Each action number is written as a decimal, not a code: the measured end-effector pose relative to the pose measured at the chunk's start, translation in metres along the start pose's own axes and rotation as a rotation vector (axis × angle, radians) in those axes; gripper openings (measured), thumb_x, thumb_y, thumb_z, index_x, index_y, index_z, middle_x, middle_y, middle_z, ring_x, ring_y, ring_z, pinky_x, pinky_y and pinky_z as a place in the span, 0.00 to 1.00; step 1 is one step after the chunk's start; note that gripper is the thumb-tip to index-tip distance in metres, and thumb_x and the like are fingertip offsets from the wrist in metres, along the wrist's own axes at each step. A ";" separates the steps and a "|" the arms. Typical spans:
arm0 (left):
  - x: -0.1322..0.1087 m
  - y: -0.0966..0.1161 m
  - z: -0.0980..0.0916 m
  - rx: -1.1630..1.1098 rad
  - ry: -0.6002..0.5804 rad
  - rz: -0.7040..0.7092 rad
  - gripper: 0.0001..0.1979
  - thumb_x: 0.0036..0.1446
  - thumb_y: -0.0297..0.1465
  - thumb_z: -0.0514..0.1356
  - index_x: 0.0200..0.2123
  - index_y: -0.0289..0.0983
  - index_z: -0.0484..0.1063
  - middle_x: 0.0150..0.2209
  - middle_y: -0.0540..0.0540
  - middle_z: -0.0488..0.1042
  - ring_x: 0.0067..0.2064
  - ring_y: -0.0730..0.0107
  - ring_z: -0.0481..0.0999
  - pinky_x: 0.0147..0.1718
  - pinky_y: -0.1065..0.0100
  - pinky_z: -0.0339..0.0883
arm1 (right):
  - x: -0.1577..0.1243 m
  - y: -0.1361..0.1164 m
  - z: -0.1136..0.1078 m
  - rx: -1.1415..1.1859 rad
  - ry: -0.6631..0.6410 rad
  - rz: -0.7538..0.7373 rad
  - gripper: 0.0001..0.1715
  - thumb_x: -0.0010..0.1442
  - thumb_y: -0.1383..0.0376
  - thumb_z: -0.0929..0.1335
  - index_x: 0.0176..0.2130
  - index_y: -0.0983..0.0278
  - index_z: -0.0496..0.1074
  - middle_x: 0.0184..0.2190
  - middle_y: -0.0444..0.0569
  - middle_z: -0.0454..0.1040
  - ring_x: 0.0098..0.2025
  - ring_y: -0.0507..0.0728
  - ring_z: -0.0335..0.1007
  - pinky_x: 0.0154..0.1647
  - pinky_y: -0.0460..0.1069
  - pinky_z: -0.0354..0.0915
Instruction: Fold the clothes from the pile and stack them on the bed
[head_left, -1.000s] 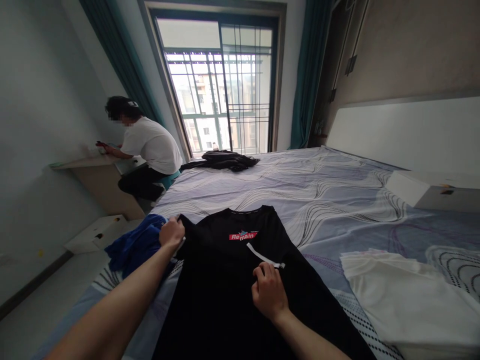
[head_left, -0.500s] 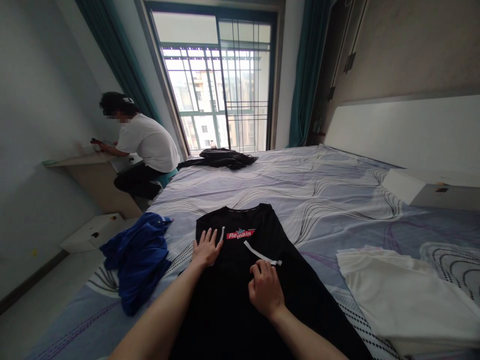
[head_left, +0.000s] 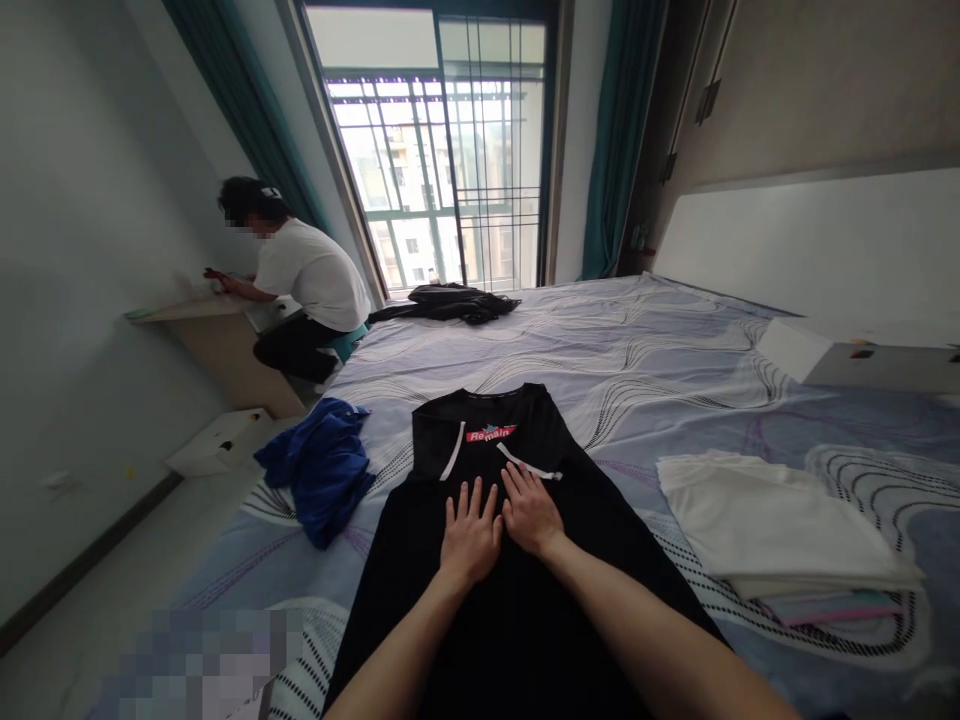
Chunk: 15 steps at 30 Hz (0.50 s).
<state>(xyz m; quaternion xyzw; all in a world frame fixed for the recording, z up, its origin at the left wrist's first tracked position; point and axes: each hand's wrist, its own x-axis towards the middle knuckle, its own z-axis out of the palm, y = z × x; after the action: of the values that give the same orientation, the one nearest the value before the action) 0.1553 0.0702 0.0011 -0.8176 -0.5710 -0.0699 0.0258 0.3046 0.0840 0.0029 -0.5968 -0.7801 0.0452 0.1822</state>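
Observation:
A black long garment [head_left: 457,660] with a red "Remain" print and two white strips on its chest lies spread on the bed in front of me. My left hand [head_left: 472,530] rests flat on its middle, fingers spread. Close beside it, my right hand [head_left: 531,508] lies on the cloth with its fingers stretched out, the tips near the right white strip [head_left: 529,462]. The left white strip [head_left: 453,452] lies above my left hand. Neither hand grips anything.
A crumpled blue garment [head_left: 319,470] lies to the left, a folded white cloth pile [head_left: 780,510] to the right. Dark clothing [head_left: 450,303] is at the bed's far edge. A white box [head_left: 862,362] stands by the headboard. A person [head_left: 307,275] sits at a desk, far left.
My left hand has slid from the left white strip down to the garment's middle. My right hand's curled fingers have straightened and moved left. The view has tilted down slightly.

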 end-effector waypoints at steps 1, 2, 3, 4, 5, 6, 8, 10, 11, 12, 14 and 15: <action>-0.009 0.001 -0.004 -0.012 -0.015 0.032 0.29 0.66 0.38 0.48 0.69 0.45 0.54 0.72 0.44 0.49 0.72 0.47 0.47 0.66 0.39 0.48 | -0.005 -0.001 -0.004 0.005 -0.040 -0.055 0.34 0.68 0.62 0.59 0.69 0.67 0.56 0.71 0.53 0.52 0.73 0.60 0.40 0.72 0.58 0.41; -0.018 0.001 -0.008 -0.020 -0.029 0.057 0.29 0.66 0.38 0.48 0.69 0.46 0.54 0.72 0.45 0.49 0.72 0.48 0.47 0.66 0.39 0.48 | -0.011 -0.002 -0.008 0.011 -0.078 -0.109 0.33 0.69 0.61 0.58 0.70 0.65 0.55 0.71 0.51 0.52 0.73 0.59 0.41 0.72 0.58 0.41; -0.026 0.000 -0.011 -0.026 -0.042 0.072 0.29 0.66 0.39 0.48 0.69 0.48 0.53 0.72 0.47 0.48 0.73 0.49 0.46 0.66 0.39 0.47 | -0.018 -0.004 -0.011 0.013 -0.113 -0.153 0.33 0.69 0.60 0.58 0.70 0.64 0.54 0.72 0.50 0.51 0.73 0.59 0.41 0.72 0.59 0.41; -0.036 -0.001 -0.015 -0.031 -0.051 0.075 0.29 0.66 0.40 0.48 0.69 0.50 0.53 0.73 0.48 0.48 0.73 0.50 0.46 0.66 0.38 0.47 | -0.027 -0.005 -0.015 0.011 -0.138 -0.181 0.33 0.69 0.59 0.59 0.70 0.62 0.54 0.72 0.49 0.50 0.73 0.59 0.40 0.72 0.59 0.40; -0.045 -0.003 -0.017 -0.032 -0.053 0.065 0.28 0.67 0.41 0.48 0.69 0.51 0.53 0.73 0.48 0.48 0.73 0.50 0.46 0.66 0.38 0.46 | -0.036 -0.005 -0.018 0.006 -0.155 -0.189 0.34 0.69 0.57 0.59 0.70 0.59 0.53 0.72 0.48 0.48 0.74 0.59 0.39 0.72 0.61 0.39; -0.056 -0.005 -0.020 -0.030 -0.049 0.040 0.28 0.67 0.42 0.47 0.69 0.53 0.53 0.73 0.49 0.48 0.73 0.51 0.46 0.66 0.38 0.46 | -0.046 -0.005 -0.021 0.000 -0.165 -0.179 0.34 0.69 0.57 0.60 0.70 0.57 0.53 0.73 0.47 0.47 0.74 0.60 0.38 0.72 0.62 0.39; -0.079 -0.011 -0.024 -0.006 -0.032 -0.058 0.28 0.67 0.43 0.47 0.69 0.54 0.52 0.73 0.48 0.48 0.73 0.51 0.47 0.66 0.38 0.46 | -0.068 -0.001 -0.027 -0.009 -0.168 -0.129 0.33 0.69 0.56 0.61 0.70 0.52 0.53 0.73 0.45 0.46 0.74 0.60 0.37 0.71 0.64 0.39; -0.106 -0.020 -0.027 0.040 -0.022 -0.205 0.29 0.66 0.44 0.48 0.69 0.52 0.52 0.73 0.46 0.48 0.72 0.49 0.48 0.65 0.39 0.47 | -0.092 0.007 -0.033 -0.016 -0.154 -0.062 0.33 0.69 0.56 0.61 0.70 0.49 0.52 0.73 0.44 0.45 0.74 0.61 0.36 0.71 0.65 0.38; -0.121 -0.026 -0.029 0.067 -0.021 -0.281 0.30 0.65 0.44 0.48 0.70 0.50 0.52 0.73 0.44 0.49 0.72 0.49 0.48 0.65 0.39 0.48 | -0.105 0.013 -0.036 -0.025 -0.144 -0.024 0.33 0.69 0.55 0.61 0.70 0.49 0.52 0.73 0.44 0.45 0.74 0.61 0.36 0.71 0.65 0.38; -0.136 -0.032 -0.031 0.095 -0.024 -0.354 0.31 0.65 0.45 0.48 0.70 0.49 0.51 0.73 0.43 0.49 0.72 0.48 0.49 0.65 0.39 0.49 | -0.119 0.020 -0.039 -0.040 -0.131 0.018 0.33 0.69 0.55 0.61 0.70 0.49 0.52 0.73 0.44 0.45 0.74 0.62 0.36 0.71 0.66 0.38; -0.166 -0.045 -0.033 0.138 -0.026 -0.460 0.33 0.63 0.45 0.48 0.70 0.47 0.51 0.72 0.41 0.50 0.71 0.46 0.50 0.64 0.40 0.51 | -0.151 0.033 -0.044 -0.085 -0.084 0.119 0.33 0.69 0.55 0.61 0.70 0.49 0.52 0.73 0.45 0.46 0.74 0.63 0.37 0.70 0.68 0.38; -0.180 -0.052 -0.034 0.150 -0.024 -0.489 0.34 0.62 0.45 0.48 0.70 0.45 0.52 0.72 0.40 0.51 0.71 0.46 0.51 0.63 0.41 0.53 | -0.168 0.040 -0.045 -0.116 -0.042 0.181 0.33 0.68 0.54 0.61 0.70 0.50 0.53 0.73 0.47 0.47 0.74 0.64 0.38 0.70 0.69 0.39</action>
<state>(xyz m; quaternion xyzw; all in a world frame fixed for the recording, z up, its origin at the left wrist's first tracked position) 0.0431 -0.0840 0.0072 -0.6517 -0.7556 -0.0219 0.0620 0.3939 -0.0708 -0.0051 -0.6733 -0.7279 0.0286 0.1262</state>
